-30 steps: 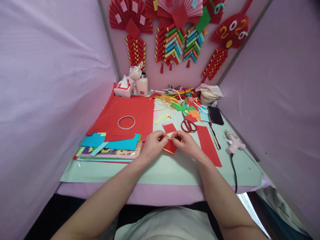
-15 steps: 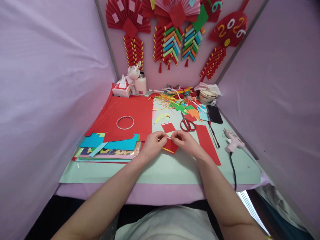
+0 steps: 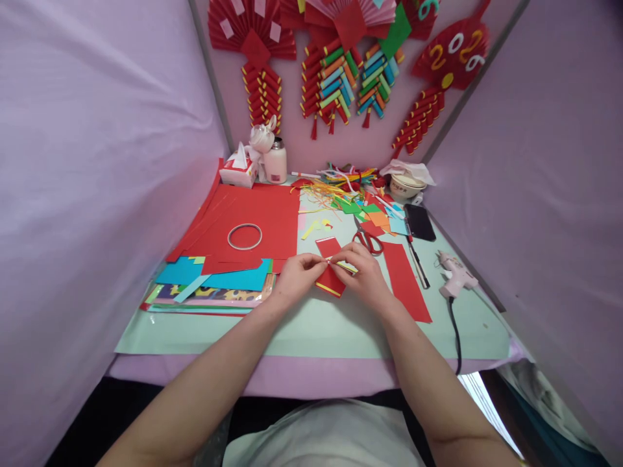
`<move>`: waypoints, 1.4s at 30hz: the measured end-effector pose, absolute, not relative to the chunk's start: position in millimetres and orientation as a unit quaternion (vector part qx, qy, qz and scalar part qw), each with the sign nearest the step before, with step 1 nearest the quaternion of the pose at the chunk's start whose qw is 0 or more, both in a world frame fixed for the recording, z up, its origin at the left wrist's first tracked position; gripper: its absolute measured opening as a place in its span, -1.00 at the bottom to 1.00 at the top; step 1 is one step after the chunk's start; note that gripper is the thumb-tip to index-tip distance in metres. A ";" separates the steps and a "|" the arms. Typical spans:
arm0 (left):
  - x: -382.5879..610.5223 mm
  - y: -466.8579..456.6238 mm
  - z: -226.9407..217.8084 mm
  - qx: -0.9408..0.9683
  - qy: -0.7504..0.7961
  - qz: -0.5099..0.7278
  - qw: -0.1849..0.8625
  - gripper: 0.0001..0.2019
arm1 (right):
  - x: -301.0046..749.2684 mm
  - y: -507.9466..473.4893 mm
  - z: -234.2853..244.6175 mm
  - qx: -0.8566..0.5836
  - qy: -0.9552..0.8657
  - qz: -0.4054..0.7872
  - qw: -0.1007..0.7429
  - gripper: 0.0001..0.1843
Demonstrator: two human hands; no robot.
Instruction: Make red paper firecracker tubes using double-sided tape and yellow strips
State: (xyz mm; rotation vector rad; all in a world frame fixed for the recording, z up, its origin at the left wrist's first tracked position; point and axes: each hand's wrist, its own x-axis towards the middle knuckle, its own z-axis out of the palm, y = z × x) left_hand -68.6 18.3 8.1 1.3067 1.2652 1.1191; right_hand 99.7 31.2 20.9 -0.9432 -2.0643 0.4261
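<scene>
Over the middle of the table, my left hand (image 3: 305, 277) and my right hand (image 3: 361, 275) meet fingertip to fingertip, both closed in a pinch. Between them is a thin yellow and white strip (image 3: 348, 266), its end partly hidden by my fingers. Just beneath lies a red paper piece (image 3: 331, 283) with a yellow band along its near edge. Another small red paper piece (image 3: 328, 246), white along its far edge, lies beyond my fingertips. Red-handled scissors (image 3: 368, 241) rest open-bladed past my right hand.
Right of my hands are a long red paper strip (image 3: 406, 282), a black pen (image 3: 418, 263), a phone (image 3: 420, 223) and a glue gun (image 3: 456, 274). Left are red sheets (image 3: 267, 214), a tape ring (image 3: 244, 249) and blue paper (image 3: 238, 280). Paper scraps (image 3: 377, 219) lie farther back.
My right fingers have spread a little and shifted, and the yellow part of the strip now shows beside them. My fingertips have come closer together. The view has tilted slightly.
</scene>
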 end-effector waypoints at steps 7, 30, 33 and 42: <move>-69.0 16.0 13.0 0.546 0.513 0.438 0.496 -0.81 | 100.1 32.5 18.6 -0.363 -0.836 0.142 0.387 -0.90; -69.9 15.2 14.4 0.537 0.529 0.420 0.505 -0.81 | 99.9 31.1 17.6 -0.367 -0.839 0.149 0.374 -0.92; -69.9 14.2 17.4 0.555 0.540 0.414 0.478 -0.81 | 99.4 30.9 18.0 -0.366 -0.841 0.149 0.370 -0.92; -71.1 16.4 8.8 0.604 0.533 0.403 0.434 -0.81 | 96.4 30.0 17.9 -0.381 -0.862 0.120 0.313 -0.90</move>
